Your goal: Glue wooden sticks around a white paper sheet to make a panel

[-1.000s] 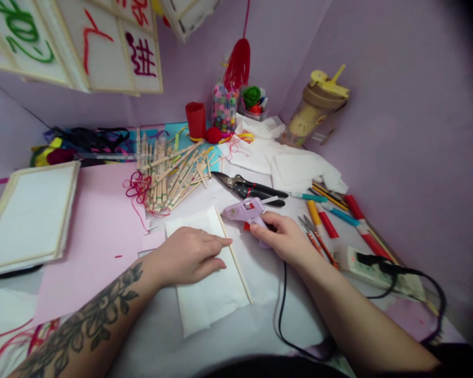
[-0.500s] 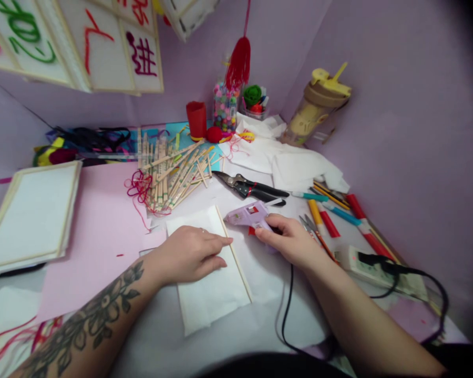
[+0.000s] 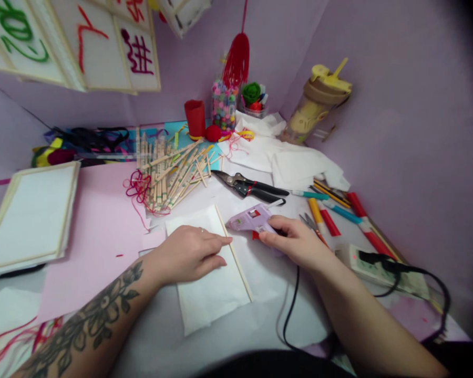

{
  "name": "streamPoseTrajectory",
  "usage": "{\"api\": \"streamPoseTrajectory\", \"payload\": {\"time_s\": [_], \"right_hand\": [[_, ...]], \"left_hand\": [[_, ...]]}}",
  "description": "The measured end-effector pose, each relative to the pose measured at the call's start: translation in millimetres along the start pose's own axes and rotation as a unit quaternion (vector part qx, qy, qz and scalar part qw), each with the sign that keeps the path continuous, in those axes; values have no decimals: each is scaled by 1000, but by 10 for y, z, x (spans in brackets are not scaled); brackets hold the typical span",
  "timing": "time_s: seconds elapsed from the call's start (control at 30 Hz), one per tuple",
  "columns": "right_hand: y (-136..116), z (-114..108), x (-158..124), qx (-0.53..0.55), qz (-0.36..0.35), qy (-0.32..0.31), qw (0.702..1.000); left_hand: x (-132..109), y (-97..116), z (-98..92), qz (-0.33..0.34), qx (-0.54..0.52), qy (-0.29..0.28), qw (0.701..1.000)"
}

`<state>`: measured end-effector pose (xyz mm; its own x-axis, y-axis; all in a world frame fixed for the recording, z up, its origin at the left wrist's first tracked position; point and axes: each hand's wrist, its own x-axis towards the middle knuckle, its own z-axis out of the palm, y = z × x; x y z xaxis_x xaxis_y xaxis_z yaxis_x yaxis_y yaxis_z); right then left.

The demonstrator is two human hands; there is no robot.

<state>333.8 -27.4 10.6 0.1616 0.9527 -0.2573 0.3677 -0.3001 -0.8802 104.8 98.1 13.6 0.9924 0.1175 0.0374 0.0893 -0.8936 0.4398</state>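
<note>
My left hand (image 3: 193,253) lies over a white paper panel (image 3: 208,310), fingers stretched out. Its index fingertip presses on a thin wooden stick (image 3: 241,273) that runs along the panel's right edge. In my right hand (image 3: 294,239) is a lilac hot glue gun (image 3: 250,216), gripped by the handle near its red trigger. The nozzle points left and sits right beside the upper part of the stick; whether it touches cannot be made out. A white glue stick (image 3: 275,202) pokes out of the gun's back. My left palm hides part of the panel.
Behind the panel lie black-handled pruning shears (image 3: 252,188) and a heap of wooden sticks (image 3: 177,173). Markers (image 3: 331,219) and a power strip (image 3: 378,270) are at right, the gun's black cord (image 3: 289,310) trailing below. Framed panels (image 3: 31,210) rest at left; a lettered lantern (image 3: 98,47) hangs above.
My right hand and the glue gun have shifted slightly right and down along the stick's side. My left hand has stayed in place on the stick.
</note>
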Motion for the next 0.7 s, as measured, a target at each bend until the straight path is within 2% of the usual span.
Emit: {"api": "streamPoseTrajectory", "payload": {"time_s": [0.13,0.37,0.57,0.7], "right_hand": [[20,1,-2,10,7,-3,1000],[45,26,-4,44,29,28,998],[37,78,17,35,40,27,998],[58,50,15,65,48,8,997]], "left_hand": [[1,-5,2,1,-1,2,1000],[-3,-7,8,0,1,0,1000],[4,-5,7,1,6,-2,1000],[2,0,4,0,0,-3,1000]]}}
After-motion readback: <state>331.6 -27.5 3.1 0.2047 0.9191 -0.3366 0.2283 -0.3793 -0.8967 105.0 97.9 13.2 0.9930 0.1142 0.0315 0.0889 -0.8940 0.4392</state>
